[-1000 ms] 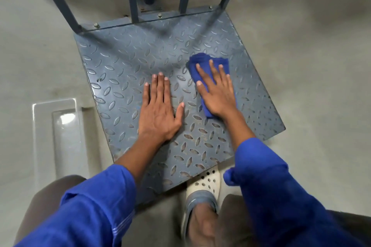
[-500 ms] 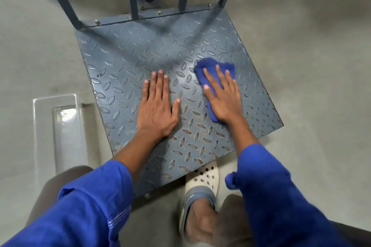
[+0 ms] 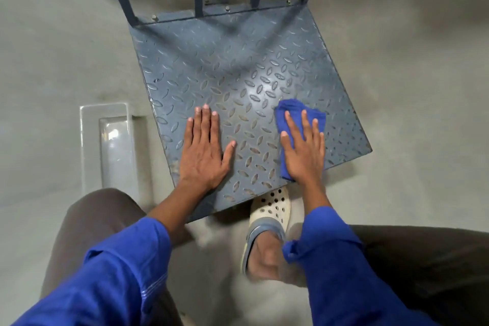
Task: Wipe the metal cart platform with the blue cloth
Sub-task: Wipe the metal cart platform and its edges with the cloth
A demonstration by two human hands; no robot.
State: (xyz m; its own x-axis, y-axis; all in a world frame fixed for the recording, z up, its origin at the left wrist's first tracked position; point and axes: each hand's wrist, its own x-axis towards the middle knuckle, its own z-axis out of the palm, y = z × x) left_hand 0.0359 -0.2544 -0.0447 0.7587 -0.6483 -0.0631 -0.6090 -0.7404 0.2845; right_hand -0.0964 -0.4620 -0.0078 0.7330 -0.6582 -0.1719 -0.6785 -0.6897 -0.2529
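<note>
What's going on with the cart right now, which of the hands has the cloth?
A person crouches over the metal cart platform and wipes it. The right hand lies flat on the blue cloth, pressing it against the tread plate near the platform's right front corner. The left hand is spread open, palm down on the bare metal beside it, apparently for support. A foot in a cream perforated clog sits at the platform's near edge.

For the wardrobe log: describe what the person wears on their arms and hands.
Both hands, left hand and right hand, are bare: no gloves, rings or watch visible. Each forearm is bare up to a bright blue long sleeve pushed back; the left sleeve shows pale stitched lines.
</note>
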